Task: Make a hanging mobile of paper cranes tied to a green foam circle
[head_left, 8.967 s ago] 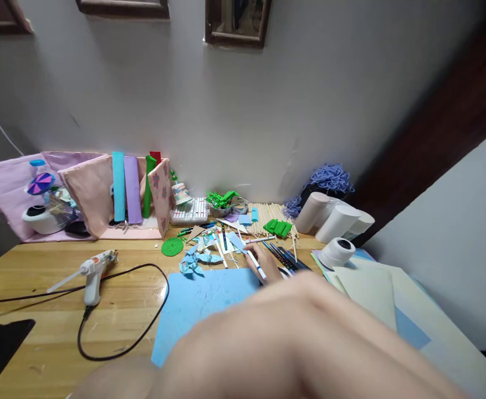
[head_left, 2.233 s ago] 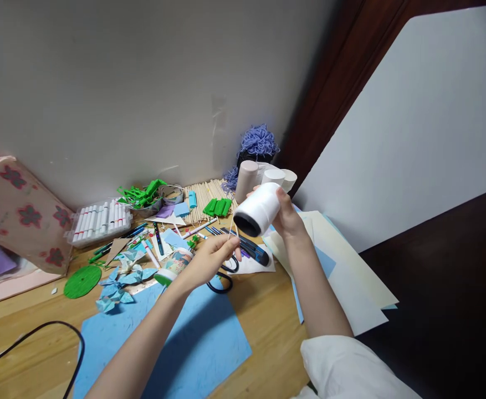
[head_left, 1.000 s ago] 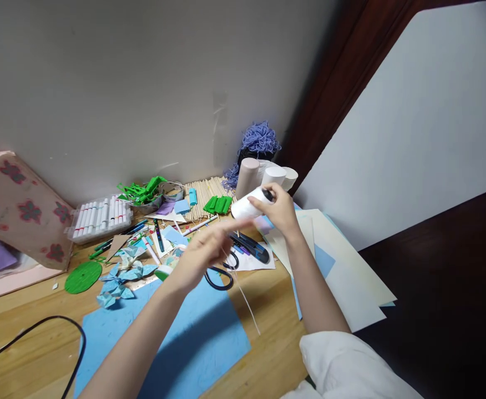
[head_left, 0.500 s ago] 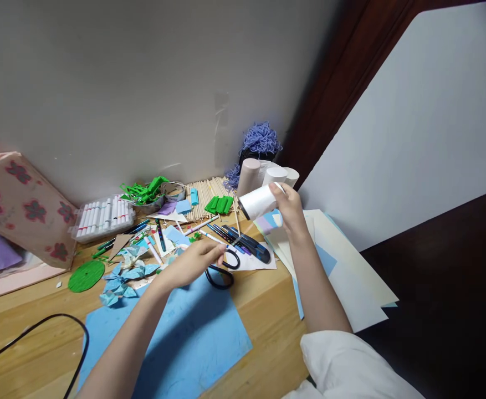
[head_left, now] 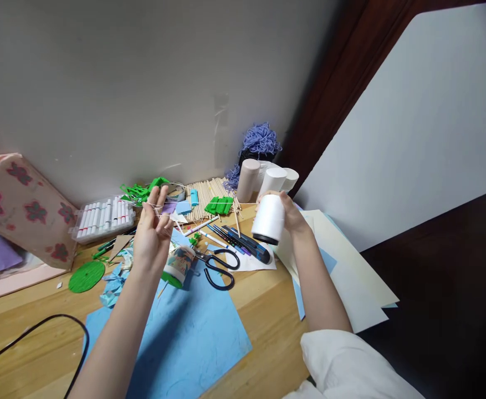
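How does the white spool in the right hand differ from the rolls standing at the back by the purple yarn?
The white thread spool is held off the desk in the right hand; the paper rolls stand on the desk near the wall. The spool shows a dark rim at its lower end; the rolls show plain pale tops. A thin thread runs from the spool toward the left hand; nothing trails from the rolls. Both are upright, pale cylinders.
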The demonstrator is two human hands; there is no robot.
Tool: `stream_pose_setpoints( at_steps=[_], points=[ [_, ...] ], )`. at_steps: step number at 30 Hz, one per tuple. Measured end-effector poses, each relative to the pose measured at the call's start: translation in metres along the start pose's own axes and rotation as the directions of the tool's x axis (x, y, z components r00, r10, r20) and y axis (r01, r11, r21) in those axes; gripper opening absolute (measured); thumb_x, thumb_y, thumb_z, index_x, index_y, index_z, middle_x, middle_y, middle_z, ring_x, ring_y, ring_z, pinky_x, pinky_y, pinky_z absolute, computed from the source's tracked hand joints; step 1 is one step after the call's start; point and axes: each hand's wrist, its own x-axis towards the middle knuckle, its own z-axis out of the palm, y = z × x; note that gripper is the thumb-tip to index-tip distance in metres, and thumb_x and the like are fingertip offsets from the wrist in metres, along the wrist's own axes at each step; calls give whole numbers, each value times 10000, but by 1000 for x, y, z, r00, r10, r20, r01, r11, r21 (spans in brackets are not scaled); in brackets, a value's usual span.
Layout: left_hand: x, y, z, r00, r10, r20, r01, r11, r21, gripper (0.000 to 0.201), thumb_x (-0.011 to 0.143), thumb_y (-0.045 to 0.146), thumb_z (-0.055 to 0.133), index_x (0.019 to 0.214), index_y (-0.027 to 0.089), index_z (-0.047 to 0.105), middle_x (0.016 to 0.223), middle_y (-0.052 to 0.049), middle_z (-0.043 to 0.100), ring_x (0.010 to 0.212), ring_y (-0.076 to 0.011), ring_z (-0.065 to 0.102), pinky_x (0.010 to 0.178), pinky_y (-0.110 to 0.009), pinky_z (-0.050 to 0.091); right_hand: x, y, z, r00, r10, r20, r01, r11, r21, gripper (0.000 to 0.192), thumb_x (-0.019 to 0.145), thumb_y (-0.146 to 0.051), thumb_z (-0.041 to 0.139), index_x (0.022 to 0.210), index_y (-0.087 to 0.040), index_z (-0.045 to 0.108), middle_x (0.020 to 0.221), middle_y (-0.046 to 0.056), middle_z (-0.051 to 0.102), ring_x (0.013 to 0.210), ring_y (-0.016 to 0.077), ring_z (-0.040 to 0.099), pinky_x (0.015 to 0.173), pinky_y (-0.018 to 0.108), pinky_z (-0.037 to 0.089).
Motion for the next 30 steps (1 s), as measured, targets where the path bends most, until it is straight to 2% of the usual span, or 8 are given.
stream_pose_setpoints(
  at_steps=[3, 7, 11, 14, 16, 19, 24, 30],
  points=[
    [-4, -14, -5, 976, 212, -56, -155, 847, 508, 334, 876, 414, 429, 1082, 231, 618, 1148, -37, 611, 504, -33, 452, 495, -161, 393, -4, -7, 3, 999, 31, 26, -32, 999, 41, 501, 707, -655, 488, 813, -177, 594, 714, 58, 624, 611, 187, 589, 578, 321, 498],
    [-12, -24, -4, 918, 356, 175, -299, 331, 895, 385, 903, 405, 344, 1156, 225, 573, 1160, -59, 606, 1043, -189, 547, 807, -263, 412, 0, -8, 4, 988, 40, -146, -35, 999, 33, 425, 690, -587, 542, 767, -172, 586, 691, 43, 610, 610, 169, 568, 580, 288, 490],
    [-13, -24, -8, 965, 155, 210, -185, -164, 969, 388, 914, 372, 275, 969, 205, 620, 942, -96, 670, 878, -231, 608, 657, -278, 383, 11, -3, -3, 926, 41, -375, -27, 999, 43, 409, 707, -588, 488, 751, -186, 547, 647, 18, 570, 633, 166, 562, 576, 270, 487],
    [-12, -24, -11, 972, -99, 214, -235, -350, 907, 373, 896, 346, 284, 789, 195, 608, 799, -94, 659, 728, -227, 599, 561, -269, 317, 17, 2, -8, 818, 57, -572, -70, 998, 0, 390, 697, -578, 492, 742, -191, 501, 595, 3, 518, 596, 165, 544, 491, 255, 451],
    [-14, -22, -10, 926, -300, 228, -317, -293, 902, 362, 882, 351, 300, 727, 199, 590, 743, -70, 640, 678, -206, 575, 547, -260, 296, 19, 5, -11, 771, 74, -632, -104, 995, -11, 384, 689, -574, 496, 733, -193, 483, 561, -7, 480, 546, 160, 518, 430, 253, 410],
    [-21, -13, -5, 772, -565, 290, -338, 21, 941, 398, 867, 427, 319, 655, 194, 562, 644, -23, 582, 601, -165, 512, 553, -245, 305, 19, 10, -16, 723, 20, -691, -105, 991, -80, 389, 700, -591, 456, 728, -203, 470, 576, -14, 474, 526, 157, 502, 405, 254, 385],
    [-28, 15, -4, 527, -685, 504, -34, 575, 817, 442, 831, 484, 423, 524, 170, 471, 544, 13, 424, 533, -111, 368, 547, -236, 304, 17, 19, -27, 623, -255, -739, -207, 858, -470, 378, 707, -583, 473, 690, -205, 471, 688, 18, 533, 666, 181, 528, 578, 291, 443],
    [-28, 41, -13, 746, -363, 558, 341, 928, 148, 535, 806, 352, 524, 381, 163, 260, 451, 36, 231, 424, -79, 243, 438, -222, 263, 17, 28, -27, 718, -467, -516, -171, 600, -781, 283, 659, -443, 625, 725, -191, 515, 846, 66, 559, 820, 212, 529, 786, 349, 417]
  ],
)
